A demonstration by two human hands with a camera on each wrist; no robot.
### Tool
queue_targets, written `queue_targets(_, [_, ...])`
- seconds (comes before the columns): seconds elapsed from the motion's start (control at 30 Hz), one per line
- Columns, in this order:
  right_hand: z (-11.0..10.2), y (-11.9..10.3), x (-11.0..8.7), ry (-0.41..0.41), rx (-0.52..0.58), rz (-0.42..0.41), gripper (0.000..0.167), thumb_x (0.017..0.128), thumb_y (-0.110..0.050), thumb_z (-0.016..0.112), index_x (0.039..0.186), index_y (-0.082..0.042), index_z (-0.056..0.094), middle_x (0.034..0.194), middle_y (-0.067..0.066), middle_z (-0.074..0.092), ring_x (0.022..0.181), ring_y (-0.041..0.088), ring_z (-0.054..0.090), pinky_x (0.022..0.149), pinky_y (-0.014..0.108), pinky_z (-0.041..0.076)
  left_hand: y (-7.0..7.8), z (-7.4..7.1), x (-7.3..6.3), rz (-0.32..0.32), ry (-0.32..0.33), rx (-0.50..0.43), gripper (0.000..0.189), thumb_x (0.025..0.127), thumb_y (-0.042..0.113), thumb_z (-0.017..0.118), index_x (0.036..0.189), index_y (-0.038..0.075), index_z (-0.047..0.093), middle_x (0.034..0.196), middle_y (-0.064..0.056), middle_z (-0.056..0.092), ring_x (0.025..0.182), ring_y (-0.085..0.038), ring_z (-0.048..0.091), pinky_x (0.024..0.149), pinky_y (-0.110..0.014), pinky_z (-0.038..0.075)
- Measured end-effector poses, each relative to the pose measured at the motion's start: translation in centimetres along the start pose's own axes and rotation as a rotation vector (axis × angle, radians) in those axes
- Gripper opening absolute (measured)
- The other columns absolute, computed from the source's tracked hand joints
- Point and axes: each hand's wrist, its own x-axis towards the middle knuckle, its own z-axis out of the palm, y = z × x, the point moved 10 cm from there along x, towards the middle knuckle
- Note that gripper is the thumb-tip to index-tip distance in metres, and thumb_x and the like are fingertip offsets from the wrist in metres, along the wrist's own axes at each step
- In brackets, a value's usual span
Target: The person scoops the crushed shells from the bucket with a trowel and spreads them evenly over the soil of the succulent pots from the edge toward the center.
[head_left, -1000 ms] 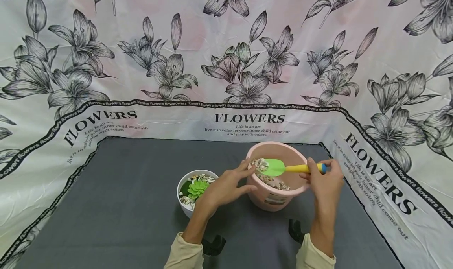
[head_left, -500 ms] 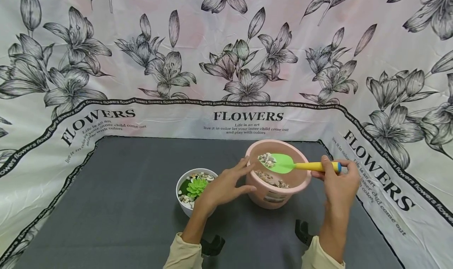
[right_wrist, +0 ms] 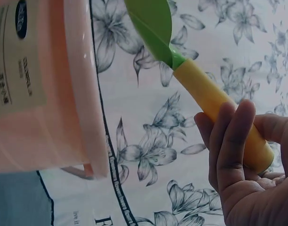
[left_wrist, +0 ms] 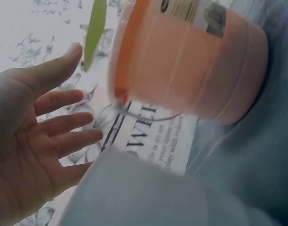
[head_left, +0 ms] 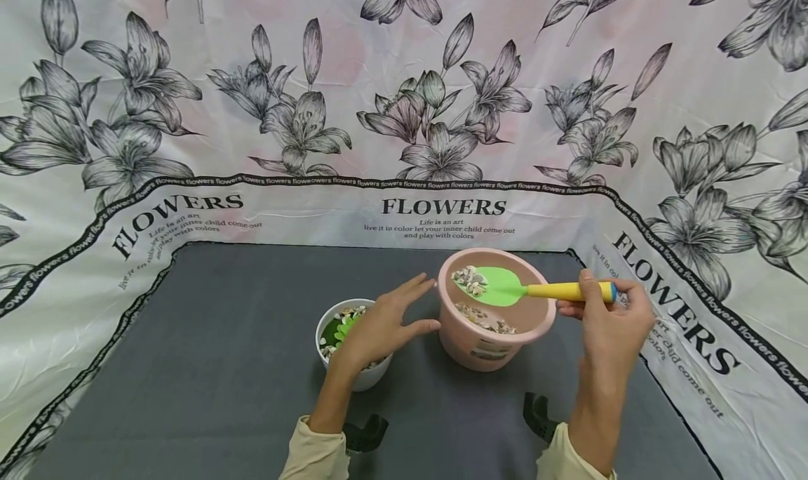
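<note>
My right hand (head_left: 615, 325) grips the yellow handle of a toy shovel (head_left: 501, 287) with a green blade. Pale pebbles (head_left: 469, 281) lie on the blade, which is over the mouth of a pink bucket (head_left: 486, 357). More pebbles (head_left: 486, 320) rest on the bucket's bottom. In the right wrist view the shovel (right_wrist: 205, 89) slants above the bucket's rim, fingers and thumb round its handle. My left hand (head_left: 379, 325) has its fingers spread and holds nothing; it hovers over a white pot (head_left: 372, 378) with a green succulent (head_left: 344, 327), which it partly hides.
Both pots stand on a dark grey cloth-covered table (head_left: 221, 354). A white flower-printed sheet (head_left: 303, 213) rises behind and along both sides. Black wrist mounts (head_left: 366, 434) sit by both sleeves.
The right hand has moved right, drawing the shovel with its pebbles away from the bucket's left side. The left hand has left the bucket's rim and shifted left over the white pot.
</note>
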Motion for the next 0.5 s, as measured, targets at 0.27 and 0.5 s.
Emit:
queue_targets(0.27, [2.4, -0.1, -1.7, -0.092, 0.012, 0.01, 0.018, 0.092, -0.009, 0.079, 0.095, -0.003, 0.062, 0.07, 0.004, 0.072, 0.04, 0.013, 0.064, 0.045, 0.024, 0.056, -1.3, -2.6, -2.4, -0.031, 0.005, 0.031, 0.076, 0.098, 0.044, 0.072, 0.163, 0.023, 0.039, 0.174, -0.006, 0.029, 0.159, -0.036, 0.035, 0.121, -0.062, 0.039])
queue_targets(0.5, [5.0, 0.1, -3.1, -0.187, -0.04, -0.022, 0.017, 0.095, -0.012, 0.077, 0.097, -0.006, 0.06, 0.069, 0.001, 0.072, 0.041, 0.012, 0.065, 0.044, 0.024, 0.056, -3.2, -4.9, -4.2, -0.052, 0.033, -0.014, 0.078, 0.097, 0.046, 0.073, 0.164, 0.03, 0.036, 0.173, -0.003, 0.031, 0.16, -0.032, 0.032, 0.123, -0.063, 0.037])
